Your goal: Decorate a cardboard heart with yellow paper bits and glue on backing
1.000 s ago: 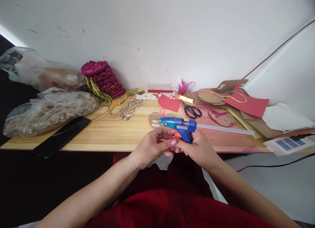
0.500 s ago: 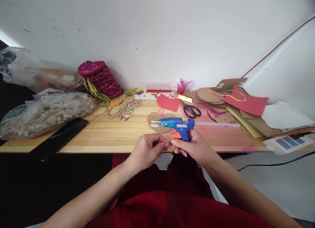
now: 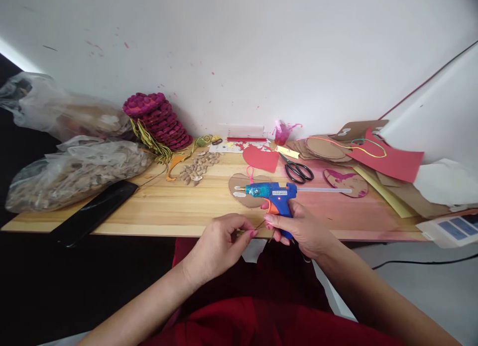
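Head view: a blue hot-glue gun (image 3: 282, 200) is held over heart-shaped cardboard (image 3: 251, 201).
It is clamped in the right hand (image 3: 304, 231); a thin strand (image 3: 260, 225) is pinched by the left hand (image 3: 220, 241). Whitish patches (image 3: 239, 194) and a pink loop (image 3: 251, 179) are already placed; the red paper heart (image 3: 261, 159) is left unattached behind.

Cannot read the label on the hot glue gun (image 3: 283, 201), too small. Cannot see all of its handle, wrapped by the right hand (image 3: 301, 226), nor the cardboard heart (image 3: 246, 200) whole, covered partly by the nozzle. Cannot trace the ends of the thin strand (image 3: 261, 225), lost among the left hand's (image 3: 216, 244) fingers. Cannot see all of the upper plastic bag (image 3: 67, 107), cut off at the left edge.
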Available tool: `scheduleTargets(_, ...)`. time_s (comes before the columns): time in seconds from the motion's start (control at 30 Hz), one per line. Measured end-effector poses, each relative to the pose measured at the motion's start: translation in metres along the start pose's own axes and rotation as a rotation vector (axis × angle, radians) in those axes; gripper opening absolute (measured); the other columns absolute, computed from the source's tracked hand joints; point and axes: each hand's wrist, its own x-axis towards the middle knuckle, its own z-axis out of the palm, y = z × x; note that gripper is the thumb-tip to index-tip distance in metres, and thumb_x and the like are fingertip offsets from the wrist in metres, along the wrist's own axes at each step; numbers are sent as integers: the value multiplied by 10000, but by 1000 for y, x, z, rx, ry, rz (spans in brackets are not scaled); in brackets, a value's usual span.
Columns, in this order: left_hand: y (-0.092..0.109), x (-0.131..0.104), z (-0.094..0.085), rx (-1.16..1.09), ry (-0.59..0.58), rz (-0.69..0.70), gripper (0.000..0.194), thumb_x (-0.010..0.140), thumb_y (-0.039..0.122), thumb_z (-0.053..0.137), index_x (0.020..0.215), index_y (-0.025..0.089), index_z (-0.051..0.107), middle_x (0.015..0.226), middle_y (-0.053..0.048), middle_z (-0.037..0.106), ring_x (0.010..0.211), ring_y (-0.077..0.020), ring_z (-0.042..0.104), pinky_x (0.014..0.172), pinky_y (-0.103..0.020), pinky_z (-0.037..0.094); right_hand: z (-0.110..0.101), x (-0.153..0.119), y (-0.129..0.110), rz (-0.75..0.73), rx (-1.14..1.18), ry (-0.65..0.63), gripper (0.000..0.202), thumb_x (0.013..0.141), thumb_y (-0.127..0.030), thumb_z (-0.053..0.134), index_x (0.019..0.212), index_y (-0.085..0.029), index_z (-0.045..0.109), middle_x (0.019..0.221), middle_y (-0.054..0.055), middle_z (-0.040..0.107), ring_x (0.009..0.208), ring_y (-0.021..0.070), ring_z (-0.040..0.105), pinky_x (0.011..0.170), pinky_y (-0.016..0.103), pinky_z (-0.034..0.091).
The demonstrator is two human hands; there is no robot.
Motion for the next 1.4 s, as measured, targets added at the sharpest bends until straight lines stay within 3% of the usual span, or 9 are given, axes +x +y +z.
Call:
scheduleTargets(0.17,-19,-10,-17,178,-22,106,166,934,246,491,867,201,636,806,-22,648,772,-154,574,731,-276,407,-21,-3,-7,3,-176,101,296,763,-382,709,920,-173,573,569,-48,553,422,77,471,373,189,321)
scheduleTargets(0.33,-38,-10,-28,346,35,233,127,936,211,497,889,206,614,828,-10,655,789,-156,573,926,-383,380,-38,-13,-8,53,-451,134,393,835,-563,574,793,-172,566,633,-19,581,436,82,498,412,218,346)
scheduleTargets(0.5,-46,8,-28,416,25,319,138,937,178,479,982,179,609,1230,-91,605,1130,-212,540,1008,-411,404,-38,-21,-1,30,-674,171,418,900,-583,451,802,-189,555,527,-33,530,479,137,538,460,255,382)
scheduleTargets(0.6,-48,20,-24,449,-20,346,144,937,163,468,961,173,609,1350,-100,543,1263,-228,477,1072,-444,377,-33,-23,-1,-32,-778,179,395,924,-541,430,754,-200,535,500,-27,525,493,154,532,480,275,391)
scheduleTargets(0.77,-54,28,-18,434,-43,365,168,940,176,470,1048,182,600,1344,-91,559,1289,-210,473,1099,-435,371,-25,-19,-8,-127,-924,182,383,937,-491,423,676,-220,489,497,-22,528,488,156,508,487,286,375)
scheduleTargets(1.0,-61,27,-17,440,-13,398,283,929,164,494,1205,192,551,1347,-93,564,1305,-221,462,1092,-453,378,-22,-13,-14,-136,-1029,164,416,947,-486,402,625,-229,463,475,-16,529,487,160,509,508,290,367)
scheduleTargets(1.4,-57,27,-20,457,-44,375,249,944,179,470,1176,191,561,1359,-81,560,1308,-211,463,1097,-437,372,-23,-7,-19,-144,-1149,153,365,944,-467,418,704,-235,566,448,-19,511,422,171,484,480,296,326)
